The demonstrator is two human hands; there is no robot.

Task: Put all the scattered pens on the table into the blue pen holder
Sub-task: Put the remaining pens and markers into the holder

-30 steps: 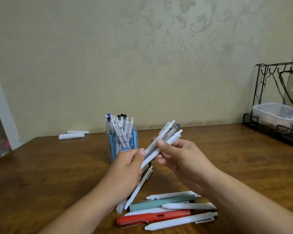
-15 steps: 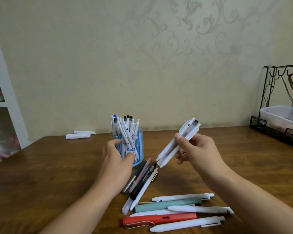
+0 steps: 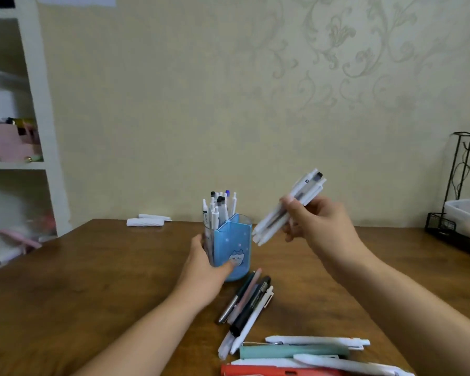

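We are partway through. The blue pen holder (image 3: pixel 232 248) stands at the centre of the frame on the wooden table (image 3: pixel 92 280), one compartment already packed with white pens. Our left hand (image 3: pixel 205 270) wraps around its side, steadying it. Our right hand (image 3: pixel 314 223) grips a bundle of white pens (image 3: pixel 288 210), tilted, tips just beside the holder's rim. Still loose: a dark and pink cluster of pens (image 3: pixel 248 301) below the holder, and more, including a green pen (image 3: pixel 293 351) and a red pen (image 3: pixel 282 371), at the lower edge. The holder shows a cartoon cat; the pen labels seem too small to read.
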